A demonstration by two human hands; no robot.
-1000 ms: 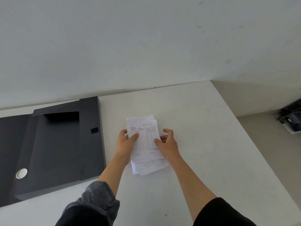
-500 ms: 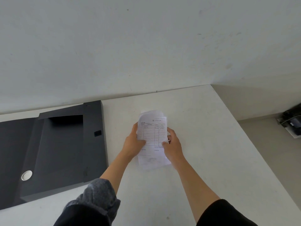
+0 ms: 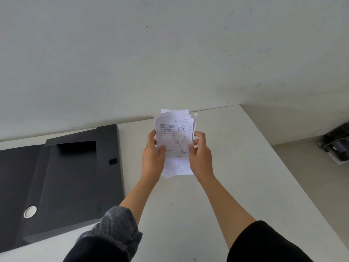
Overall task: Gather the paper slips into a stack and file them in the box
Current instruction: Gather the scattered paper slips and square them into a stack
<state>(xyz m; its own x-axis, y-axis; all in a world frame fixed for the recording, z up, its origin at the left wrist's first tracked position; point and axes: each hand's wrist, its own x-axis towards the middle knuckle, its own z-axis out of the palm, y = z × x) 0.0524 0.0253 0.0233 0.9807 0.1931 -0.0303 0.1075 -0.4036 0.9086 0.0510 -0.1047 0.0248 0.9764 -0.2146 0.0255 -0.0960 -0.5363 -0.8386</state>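
A stack of white paper slips (image 3: 174, 137) is held upright above the table, its top sheet a printed form with ruled lines and some handwriting. My left hand (image 3: 154, 157) grips the stack's left edge and my right hand (image 3: 200, 156) grips its right edge. The sheets are unevenly aligned, with corners sticking out at the top and bottom. The black file box (image 3: 75, 178) lies open and flat on the table to the left of my hands, with a round white button near its lower left.
The white table (image 3: 236, 167) meets a pale wall at the back and ends at its right edge. Beyond that edge, on the floor at the far right, sits a dark device (image 3: 338, 146) on a white sheet.
Both hands have lifted the slips off the table and raised them upright, away from me. The stack now looks more gathered than a second ago.
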